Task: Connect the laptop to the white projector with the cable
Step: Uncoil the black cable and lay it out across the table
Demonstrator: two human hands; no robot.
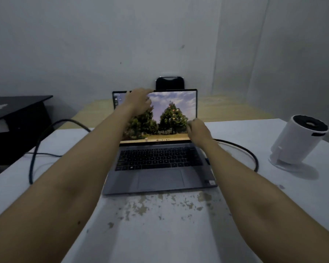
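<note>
A grey laptop (pixel 160 168) stands open in the middle of the white table (pixel 160 224), its screen lit with a picture of trees. My left hand (pixel 140 101) reaches over the top left of the screen, fingers spread, touching the lid's upper edge. My right hand (pixel 198 130) is at the screen's lower right corner, fingers curled; what it holds is hidden. A thick black cable (pixel 241 149) arcs across the table right of the laptop and ends near its right side. The white cylindrical projector (pixel 296 141) stands tilted at the right, apart from the cable.
A second dark cable (pixel 36 149) loops over the table's left edge. A black stand with a dark laptop (pixel 17 107) sits at the far left. A black chair back (pixel 169 83) shows behind the screen. The table's paint is chipped near me.
</note>
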